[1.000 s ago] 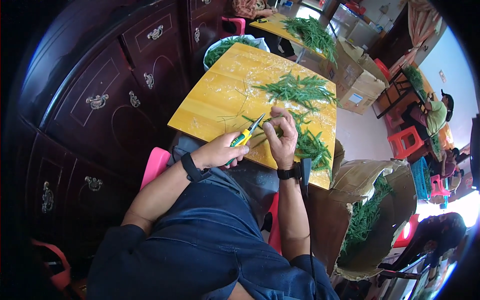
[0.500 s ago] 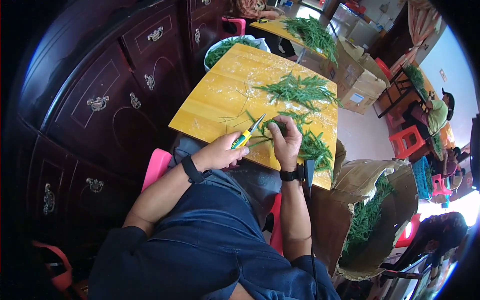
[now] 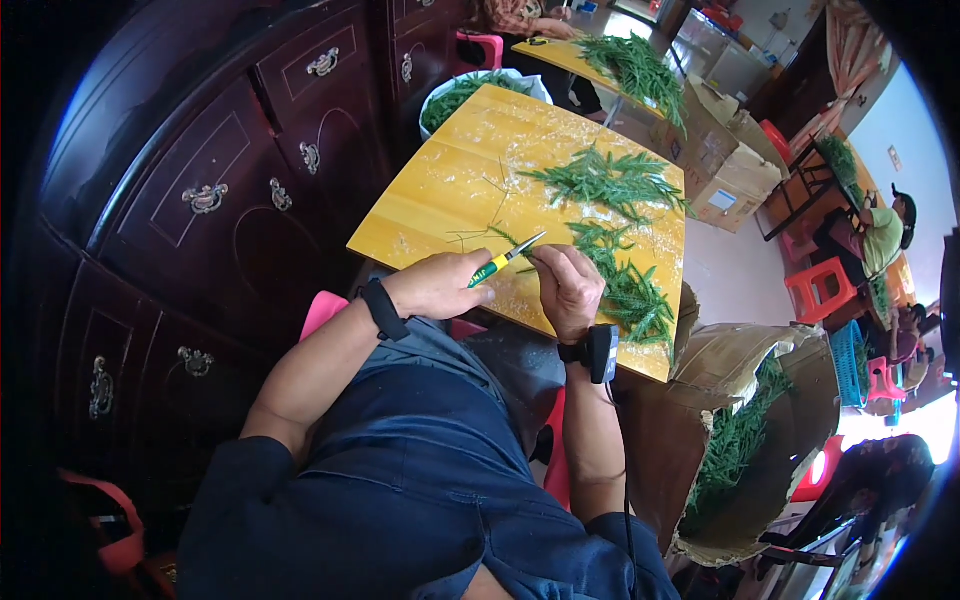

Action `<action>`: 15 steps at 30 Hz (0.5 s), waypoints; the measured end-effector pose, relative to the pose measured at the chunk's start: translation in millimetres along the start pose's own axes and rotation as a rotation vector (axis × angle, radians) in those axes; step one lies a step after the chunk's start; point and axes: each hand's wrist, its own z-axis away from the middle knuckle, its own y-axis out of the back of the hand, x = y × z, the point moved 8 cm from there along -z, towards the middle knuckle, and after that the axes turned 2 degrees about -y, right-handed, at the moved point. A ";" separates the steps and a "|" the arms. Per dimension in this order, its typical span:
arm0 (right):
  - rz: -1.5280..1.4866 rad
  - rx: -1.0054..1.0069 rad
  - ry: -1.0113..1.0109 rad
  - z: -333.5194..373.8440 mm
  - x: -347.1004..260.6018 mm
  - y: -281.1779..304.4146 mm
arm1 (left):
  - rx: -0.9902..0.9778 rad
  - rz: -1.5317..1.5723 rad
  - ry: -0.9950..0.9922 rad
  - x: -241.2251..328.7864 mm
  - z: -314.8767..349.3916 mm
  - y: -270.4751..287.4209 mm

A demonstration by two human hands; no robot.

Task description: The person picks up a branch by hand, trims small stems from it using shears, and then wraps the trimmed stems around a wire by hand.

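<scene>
My left hand (image 3: pixel 438 286) is closed around pliers (image 3: pixel 489 270) with green and yellow handles, their pointed metal jaws angled up toward the right. Just right of the jaws, my right hand (image 3: pixel 572 290) pinches a green artificial sprig (image 3: pixel 502 237), mostly hidden behind the fingers and the tool. Both hands are over the near edge of a yellow wooden table (image 3: pixel 420 205). Beside my right hand lies a heap of green sprigs (image 3: pixel 632 298). A second pile of green sprigs (image 3: pixel 612 185) is farther back. Thin bare stems lie left of the pliers.
A torn cardboard box (image 3: pixel 690 430) holding greenery stands at my right. Dark wooden cabinets (image 3: pixel 230 150) line the left. Behind the table are a white sack (image 3: pixel 540 90) of greenery and another carton (image 3: pixel 735 190). Other people sit at tables farther off.
My right hand has turned over, its back now facing up, and its fingers have come closer to the plier jaws. The sprig is more hidden than before. The view has shifted slightly.
</scene>
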 end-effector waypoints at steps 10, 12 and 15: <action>0.006 -0.009 0.014 2.6 -1.9 -4.5 | -0.138 -0.096 0.039 0.7 2.7 -1.9; 0.021 -0.016 0.006 3.7 -0.6 -4.4 | -0.162 -0.069 0.051 -3.1 1.8 -7.1; 0.027 -0.021 -0.012 4.1 2.3 -7.3 | -0.112 -0.057 0.033 -6.0 1.5 -9.4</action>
